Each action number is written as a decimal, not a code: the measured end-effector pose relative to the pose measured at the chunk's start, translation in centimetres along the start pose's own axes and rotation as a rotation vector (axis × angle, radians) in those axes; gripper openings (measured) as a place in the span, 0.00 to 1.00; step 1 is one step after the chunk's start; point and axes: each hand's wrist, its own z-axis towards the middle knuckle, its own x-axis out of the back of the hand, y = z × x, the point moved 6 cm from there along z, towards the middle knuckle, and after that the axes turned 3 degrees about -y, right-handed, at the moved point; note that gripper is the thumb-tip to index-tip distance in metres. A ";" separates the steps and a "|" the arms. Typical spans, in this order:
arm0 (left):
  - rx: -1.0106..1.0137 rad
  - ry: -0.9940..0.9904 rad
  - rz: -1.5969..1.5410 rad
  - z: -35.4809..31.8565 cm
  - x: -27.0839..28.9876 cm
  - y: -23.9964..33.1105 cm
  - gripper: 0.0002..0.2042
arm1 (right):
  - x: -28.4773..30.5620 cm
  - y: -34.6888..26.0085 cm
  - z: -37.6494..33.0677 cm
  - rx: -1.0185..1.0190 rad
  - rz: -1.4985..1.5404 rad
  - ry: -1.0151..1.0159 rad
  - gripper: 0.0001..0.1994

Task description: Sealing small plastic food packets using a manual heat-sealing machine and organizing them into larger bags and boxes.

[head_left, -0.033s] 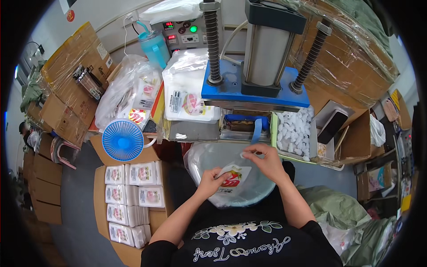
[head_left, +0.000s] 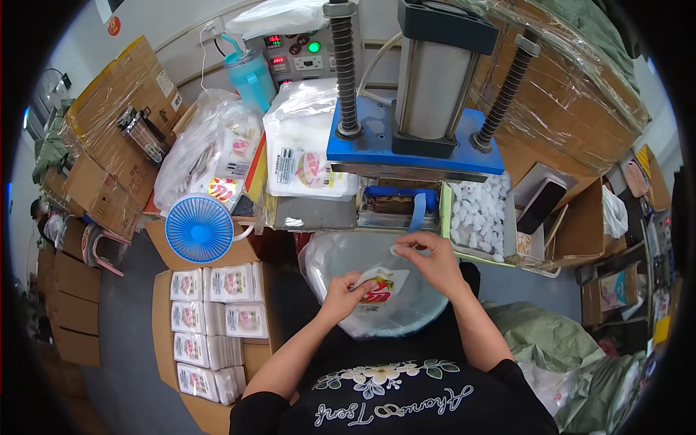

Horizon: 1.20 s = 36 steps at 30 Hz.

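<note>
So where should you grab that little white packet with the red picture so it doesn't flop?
Probably by its two ends, from above. The small packet is thin, flat and limp, lying tilted over the clear basin. The left hand pinches its lower left edge and the right hand pinches the upper right corner, which seems to keep it spread.

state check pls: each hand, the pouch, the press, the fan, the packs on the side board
left hand: gripping pouch's lower edge
right hand: pinching pouch's top corner
pouch: held over the clear basin
press: blue plate raised, green lamp lit
blue fan: blades not discernible
packs: stacked in rows, lying flat
</note>
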 end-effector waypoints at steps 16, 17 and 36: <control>0.207 -0.028 -0.232 6.4 -1.6 5.2 0.13 | 6.3 -0.6 0.5 0.101 -0.257 0.395 0.10; 0.230 -0.017 -0.337 6.9 -1.9 5.9 0.13 | 7.2 0.1 0.4 0.072 -0.284 0.406 0.10; -0.359 0.497 1.243 8.2 10.5 8.8 0.38 | 8.5 7.3 -1.8 -0.067 -0.317 0.213 0.11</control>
